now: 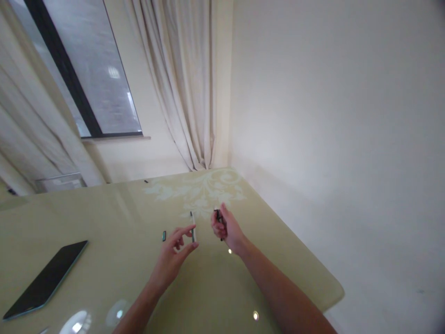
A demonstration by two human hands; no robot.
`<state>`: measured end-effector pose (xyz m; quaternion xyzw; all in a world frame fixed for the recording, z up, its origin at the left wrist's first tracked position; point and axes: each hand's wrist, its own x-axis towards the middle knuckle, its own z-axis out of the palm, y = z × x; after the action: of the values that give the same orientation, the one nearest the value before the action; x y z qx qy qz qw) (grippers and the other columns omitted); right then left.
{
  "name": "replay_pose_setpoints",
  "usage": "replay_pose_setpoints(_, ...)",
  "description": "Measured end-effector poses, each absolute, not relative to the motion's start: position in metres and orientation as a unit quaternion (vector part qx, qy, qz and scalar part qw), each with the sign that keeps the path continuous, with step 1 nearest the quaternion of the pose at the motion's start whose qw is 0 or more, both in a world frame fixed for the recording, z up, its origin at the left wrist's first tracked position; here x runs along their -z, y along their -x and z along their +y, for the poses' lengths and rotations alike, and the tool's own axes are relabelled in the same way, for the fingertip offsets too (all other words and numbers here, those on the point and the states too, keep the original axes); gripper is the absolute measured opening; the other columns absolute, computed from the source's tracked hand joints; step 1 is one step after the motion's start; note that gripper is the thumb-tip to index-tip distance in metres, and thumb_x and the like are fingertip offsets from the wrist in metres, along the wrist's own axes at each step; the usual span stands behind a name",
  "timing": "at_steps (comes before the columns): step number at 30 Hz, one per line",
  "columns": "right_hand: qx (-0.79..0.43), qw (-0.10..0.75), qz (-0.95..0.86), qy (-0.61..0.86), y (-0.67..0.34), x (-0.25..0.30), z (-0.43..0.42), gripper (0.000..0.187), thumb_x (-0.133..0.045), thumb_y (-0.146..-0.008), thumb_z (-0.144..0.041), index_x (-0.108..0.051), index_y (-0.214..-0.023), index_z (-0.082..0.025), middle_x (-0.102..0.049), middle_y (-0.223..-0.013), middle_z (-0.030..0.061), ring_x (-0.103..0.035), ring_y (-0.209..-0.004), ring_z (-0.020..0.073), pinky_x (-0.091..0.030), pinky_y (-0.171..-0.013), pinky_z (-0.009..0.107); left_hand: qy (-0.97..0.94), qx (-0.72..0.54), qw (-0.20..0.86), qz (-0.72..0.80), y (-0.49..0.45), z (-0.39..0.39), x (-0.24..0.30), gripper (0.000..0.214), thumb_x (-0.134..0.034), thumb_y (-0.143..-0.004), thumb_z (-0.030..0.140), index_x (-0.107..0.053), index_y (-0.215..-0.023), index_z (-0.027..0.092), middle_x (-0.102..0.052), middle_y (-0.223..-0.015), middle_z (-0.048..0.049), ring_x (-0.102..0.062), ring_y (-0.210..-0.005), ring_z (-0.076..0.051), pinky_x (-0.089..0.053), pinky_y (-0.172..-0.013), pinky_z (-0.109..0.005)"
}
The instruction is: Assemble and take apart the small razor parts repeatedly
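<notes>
My left hand (174, 249) is over the table, its thumb and index finger pinching a slim white stick (193, 221) with a dark tip and a greenish part. The stick stands nearly upright, and its exact kind is too small to make out. Just to the right, my right hand (227, 229) is wrapped round a small black object (218, 215); fingers hide most of it, and a light bit shows at its top. The hands are apart from each other. A small dark-green piece (164, 236) lies on the tabletop, left of my left hand.
The glossy pale-green table (114, 218) carries a white floral pattern and light reflections. A black tablet-like slab (47, 278) lies at left. A small dark bit (146, 181) rests near the far edge. Curtains (181, 83), a window (92, 65) and a white wall (340, 130) surround it.
</notes>
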<state>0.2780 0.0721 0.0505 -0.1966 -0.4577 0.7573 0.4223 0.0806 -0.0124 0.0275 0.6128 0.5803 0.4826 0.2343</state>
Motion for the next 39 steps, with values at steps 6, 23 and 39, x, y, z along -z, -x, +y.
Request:
replay_pose_setpoints(6,-0.698,0.548,-0.4,0.23,-0.317,-0.06,0.103,0.061,-0.073,-0.075,-0.076,-0.052,-0.064,-0.02,-0.02,-0.046,-0.014,-0.008,-0.04,0.0042,-0.006,-0.038,0.022,-0.713,-0.305,0.171,0.608,-0.159,0.051,-0.037,0.04,-0.084,-0.076,0.031,-0.08,-0.116,0.028,-0.075,-0.107,-0.0074,-0.061,-0.109,-0.03,-0.043,-0.1,-0.042)
replay_pose_setpoints(23,-0.699,0.608,-0.254,0.278,-0.328,-0.061,0.107,0.06,-0.062,-0.086,-0.077,-0.051,-0.067,-0.021,-0.022,-0.046,-0.0135,-0.012,-0.037,0.005,-0.008,-0.035,0.02,-0.687,-0.295,0.196,0.635,-0.15,0.063,-0.03,0.021,-0.065,-0.089,0.04,-0.081,-0.092,0.026,-0.079,-0.105,-0.0044,-0.067,-0.1,-0.025,-0.046,-0.095,-0.037)
replay_pose_setpoints(39,-0.695,0.416,-0.481,0.336,-0.265,-0.038,0.047,0.07,-0.057,-0.079,-0.088,-0.059,-0.071,-0.018,-0.029,-0.051,-0.0107,-0.018,-0.042,0.0055,-0.01,-0.039,0.023,-0.545,-0.313,0.142,0.765,0.025,0.012,-0.001,0.044,-0.074,-0.072,0.052,-0.082,-0.107,0.027,-0.073,-0.115,-0.0099,-0.068,-0.09,-0.03,-0.052,-0.081,-0.042)
